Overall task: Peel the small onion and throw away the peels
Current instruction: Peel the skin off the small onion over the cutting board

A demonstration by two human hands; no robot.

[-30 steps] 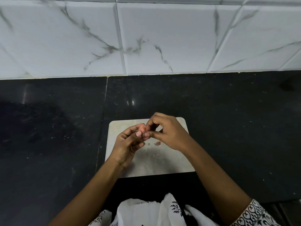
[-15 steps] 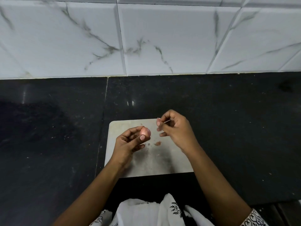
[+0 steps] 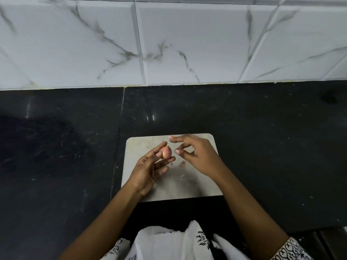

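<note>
My left hand (image 3: pixel 148 171) pinched the small onion (image 3: pixel 166 152) between thumb and fingertips above the cutting board (image 3: pixel 187 184), its pointed end tilted away toward the wall. My right hand (image 3: pixel 197 156) hung just to the onion's right, fingers spread and blurred, apparently holding nothing, its thumb nearest the bulb. Half a second before, those fingers had been pinched together; now they had parted. A peel scrap (image 3: pixel 182 163) lay on the board below.

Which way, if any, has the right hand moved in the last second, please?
Yes: right hand drew slightly right, off the onion, toward the cutting board's right edge.
</note>
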